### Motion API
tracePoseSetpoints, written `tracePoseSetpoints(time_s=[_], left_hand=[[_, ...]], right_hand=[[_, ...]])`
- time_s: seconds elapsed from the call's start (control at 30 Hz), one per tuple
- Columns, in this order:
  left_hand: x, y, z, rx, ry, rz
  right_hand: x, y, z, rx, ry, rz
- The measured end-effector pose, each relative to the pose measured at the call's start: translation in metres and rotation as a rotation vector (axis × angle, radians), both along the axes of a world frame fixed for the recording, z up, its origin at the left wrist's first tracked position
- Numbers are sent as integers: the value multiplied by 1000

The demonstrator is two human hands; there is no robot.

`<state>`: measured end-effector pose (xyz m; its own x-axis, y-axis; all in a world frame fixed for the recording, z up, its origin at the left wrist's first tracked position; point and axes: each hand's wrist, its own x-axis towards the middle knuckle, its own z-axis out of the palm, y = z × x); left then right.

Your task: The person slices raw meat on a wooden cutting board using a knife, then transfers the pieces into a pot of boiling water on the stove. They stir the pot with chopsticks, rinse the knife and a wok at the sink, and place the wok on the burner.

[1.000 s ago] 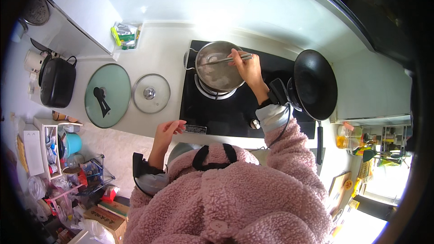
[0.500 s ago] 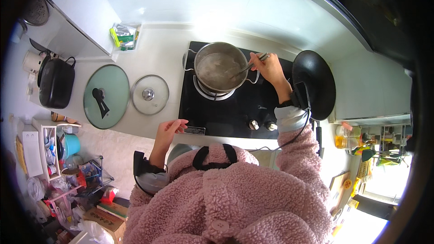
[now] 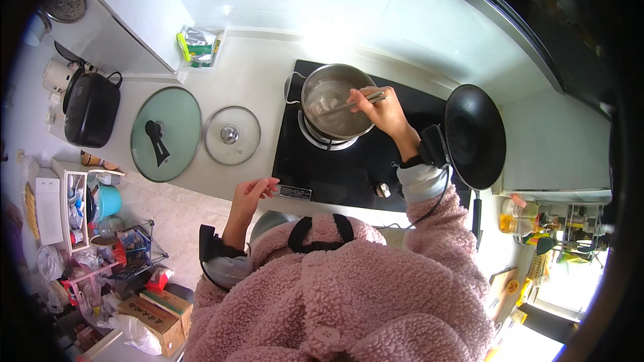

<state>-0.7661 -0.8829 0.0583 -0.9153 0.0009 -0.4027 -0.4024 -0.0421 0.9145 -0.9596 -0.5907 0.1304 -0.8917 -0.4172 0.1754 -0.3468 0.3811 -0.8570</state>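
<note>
**Right hand working chopsticks in the steel pot**

The steel pot (image 3: 333,108) is sitting on the rear-left burner of the black cooktop (image 3: 349,167), its rim lying near the cooktop's left edge. Bare counter (image 3: 261,87) is lying open to its left. One pair of chopsticks (image 3: 352,102) is reaching across the pot's right rim into the contents. The right hand (image 3: 386,115) is gripping the chopsticks, wrist extending over the cooktop. The left hand (image 3: 253,194) is hovering at the counter's front edge, fingers loosely curled, holding nothing. Two glass lids are lying flat on the counter: a large one (image 3: 166,133) and a small one (image 3: 232,135). One black wok (image 3: 475,135) is sitting right of the pot.
</note>
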Motion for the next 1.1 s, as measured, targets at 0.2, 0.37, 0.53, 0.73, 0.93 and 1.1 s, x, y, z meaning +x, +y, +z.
tracePoseSetpoints(time_s=[0.2,0.37,0.53,0.73,0.93,1.1], left_hand=[[-4,5,-1,11,-8,-29],[-7,7,-3,8,-7,-50],[-8,5,-3,9,-36,-44],[-11,8,-1,27,-38,-58],[-15,12,0,26,-47,-91],[-14,12,0,30,-47,-96]], right_hand=[[-1,8,7,56,13,64],[-19,-5,-18,21,191,-69],[-25,12,-19,151,337,-196],[-3,34,4,215,166,-201],[3,5,4,-9,-18,-118],[2,-2,0,-19,-50,-113]])
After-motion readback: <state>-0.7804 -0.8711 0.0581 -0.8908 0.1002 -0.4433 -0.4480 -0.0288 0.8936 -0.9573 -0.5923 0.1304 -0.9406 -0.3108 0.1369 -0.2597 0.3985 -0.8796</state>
